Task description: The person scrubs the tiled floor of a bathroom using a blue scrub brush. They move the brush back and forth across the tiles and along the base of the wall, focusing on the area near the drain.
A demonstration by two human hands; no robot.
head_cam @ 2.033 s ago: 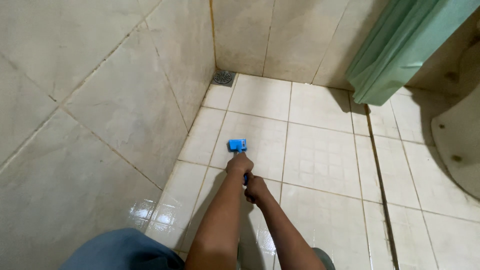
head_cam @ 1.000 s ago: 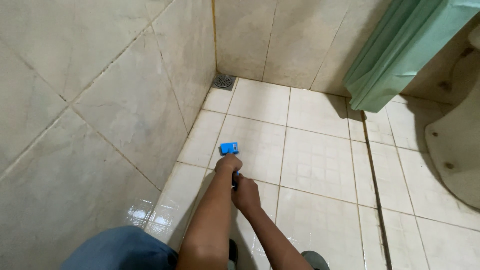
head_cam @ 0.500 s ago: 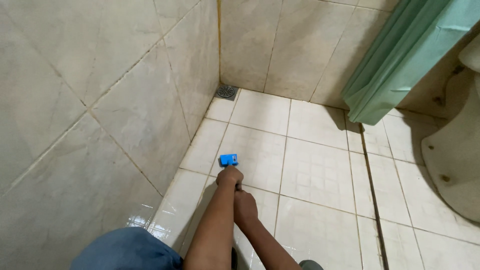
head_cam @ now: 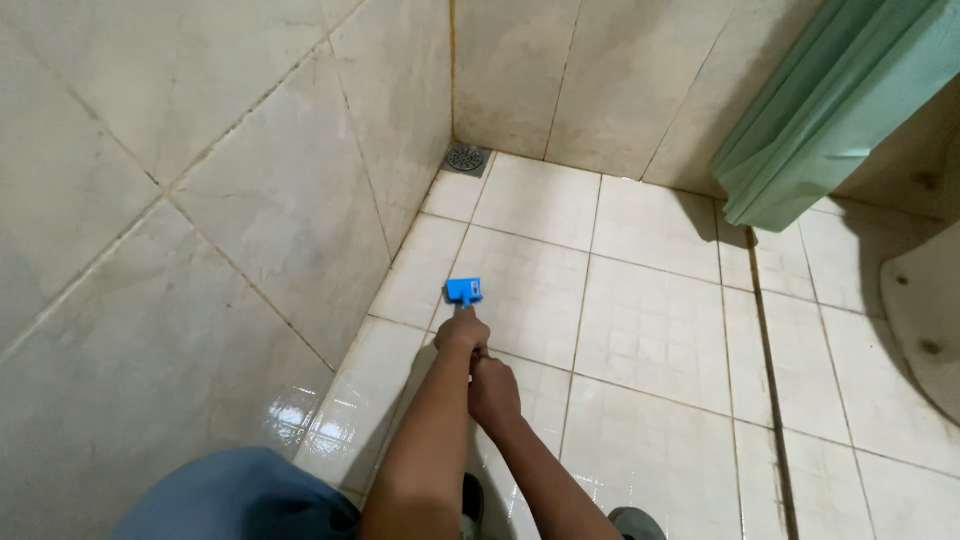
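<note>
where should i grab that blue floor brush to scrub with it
Grip the brush by its long handle, not the blue head: the head lies flat on the tiled floor and the handle runs back toward the body. Come from behind and above, as the left hand and right hand do, one grip ahead of the other.

We are in a bathroom, in its shower corner. Pale glazed tiles (head_cam: 250, 200) cover the walls down to the floor, and the floor (head_cam: 650, 330) is laid in square textured tiles with dark grout lines, wet and shiny near our feet. A round metal drain (head_cam: 466, 157) sits in the corner where the two walls meet. A green curtain (head_cam: 830, 110) hangs at the upper right, its hem just above the floor. At the right edge we see the curved pale base of a fixture (head_cam: 925, 310), likely a toilet, though most of it is out of view
</note>
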